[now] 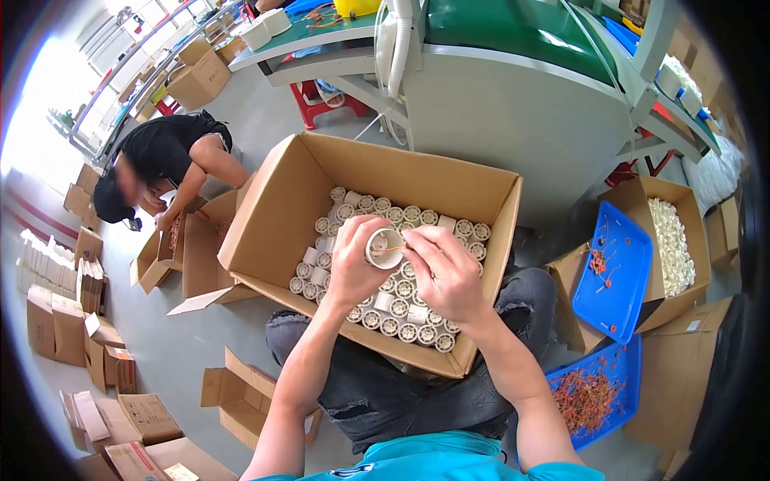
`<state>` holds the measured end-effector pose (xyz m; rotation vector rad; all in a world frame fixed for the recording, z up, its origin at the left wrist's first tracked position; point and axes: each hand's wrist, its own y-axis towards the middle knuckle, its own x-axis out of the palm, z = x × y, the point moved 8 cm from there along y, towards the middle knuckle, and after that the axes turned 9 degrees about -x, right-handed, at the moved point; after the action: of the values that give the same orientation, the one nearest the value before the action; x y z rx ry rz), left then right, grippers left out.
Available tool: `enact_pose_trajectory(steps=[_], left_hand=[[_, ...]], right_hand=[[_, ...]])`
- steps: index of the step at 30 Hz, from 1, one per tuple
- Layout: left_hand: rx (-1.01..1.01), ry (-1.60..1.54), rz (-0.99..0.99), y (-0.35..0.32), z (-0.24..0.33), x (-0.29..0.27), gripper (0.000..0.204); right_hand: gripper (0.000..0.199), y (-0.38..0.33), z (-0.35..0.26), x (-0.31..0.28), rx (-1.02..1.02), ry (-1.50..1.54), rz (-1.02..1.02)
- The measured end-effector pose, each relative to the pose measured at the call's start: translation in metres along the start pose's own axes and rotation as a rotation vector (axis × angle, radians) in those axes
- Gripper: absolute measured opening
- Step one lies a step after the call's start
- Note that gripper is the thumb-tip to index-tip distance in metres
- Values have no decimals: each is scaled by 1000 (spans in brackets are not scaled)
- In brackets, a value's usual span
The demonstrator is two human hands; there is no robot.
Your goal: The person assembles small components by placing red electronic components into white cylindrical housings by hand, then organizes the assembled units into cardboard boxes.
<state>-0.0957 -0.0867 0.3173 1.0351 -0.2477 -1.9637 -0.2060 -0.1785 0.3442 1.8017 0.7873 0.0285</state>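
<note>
My left hand is wrapped round a short white plastic cylinder, its open end facing up toward me. The fingers of my right hand pinch a thin orange-yellow wire that reaches into the cylinder's mouth. What lies deeper inside is too small to make out. Both hands are above a large open cardboard box at my lap. Inside it, many white round plastic parts like the held one stand and lie close together.
At the right, a blue tray holds a few red wired pieces, and a lower blue bin holds a heap of them. Behind stands a box of white parts. A crouching co-worker handles boxes at the left. A green-topped machine stands ahead.
</note>
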Motion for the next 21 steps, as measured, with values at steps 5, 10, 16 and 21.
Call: enact_pose_trajectory(steps=[5, 10, 16, 21], left_hand=[[77, 40, -70, -3, 5, 13, 51], [61, -46, -155, -6, 9, 23, 48], [12, -119, -180, -6, 8, 25, 44], [2, -145, -191, -9, 7, 25, 44]], right_hand=[[24, -3, 11, 9, 134, 92, -75], [16, -11, 29, 20, 291, 150, -148], [18, -15, 26, 19, 370, 123, -163], [17, -17, 29, 23, 436, 161, -277]])
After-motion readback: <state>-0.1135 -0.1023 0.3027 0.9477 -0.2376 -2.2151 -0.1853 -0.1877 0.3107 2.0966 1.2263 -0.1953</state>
